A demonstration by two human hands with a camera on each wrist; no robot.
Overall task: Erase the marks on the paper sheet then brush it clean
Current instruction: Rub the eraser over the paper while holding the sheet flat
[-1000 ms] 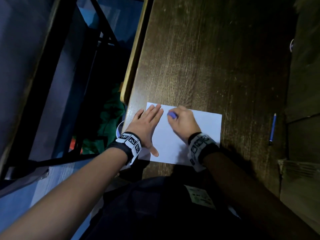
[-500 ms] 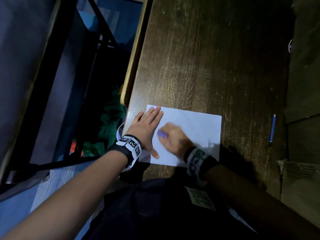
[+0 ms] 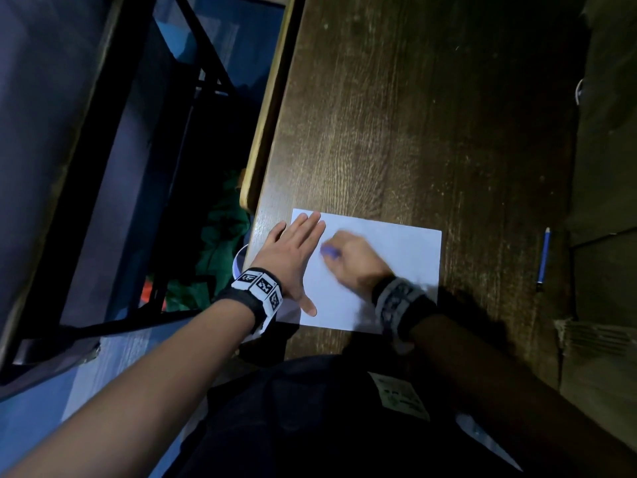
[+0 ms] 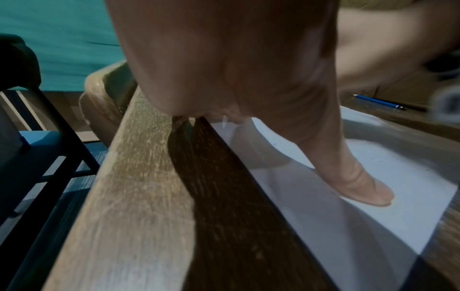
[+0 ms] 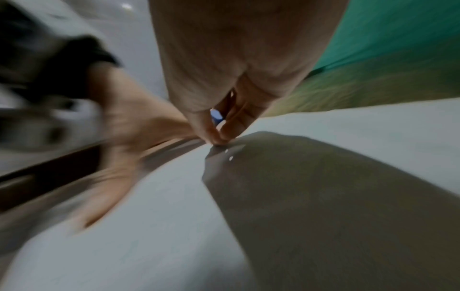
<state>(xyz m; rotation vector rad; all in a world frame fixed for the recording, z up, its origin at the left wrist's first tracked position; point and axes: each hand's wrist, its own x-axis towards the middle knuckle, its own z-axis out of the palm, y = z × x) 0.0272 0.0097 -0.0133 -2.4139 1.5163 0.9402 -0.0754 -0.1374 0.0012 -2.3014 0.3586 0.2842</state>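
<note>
A white paper sheet (image 3: 406, 263) lies on the dark wooden table (image 3: 413, 132) near its front left corner. My left hand (image 3: 293, 250) lies flat on the sheet's left edge, fingers straight, its thumb (image 4: 358, 183) pressing the paper (image 4: 373, 216). My right hand (image 3: 351, 257) pinches a small blue eraser (image 3: 329, 251) against the sheet just right of the left hand; it is blurred by motion. In the right wrist view the eraser (image 5: 216, 117) shows between thumb and fingers, touching the paper (image 5: 149, 236). No marks are visible on the sheet.
A blue pencil (image 3: 544, 258) lies on the table right of the sheet, also seen as the pencil (image 4: 378, 102) in the left wrist view. The table's left edge (image 3: 272, 115) runs beside a black metal frame (image 3: 193, 63). Green cloth (image 3: 220, 236) lies below the edge.
My right hand with the eraser slid toward me over the sheet, then back away to mid-sheet. The left hand and the sheet stayed put.
</note>
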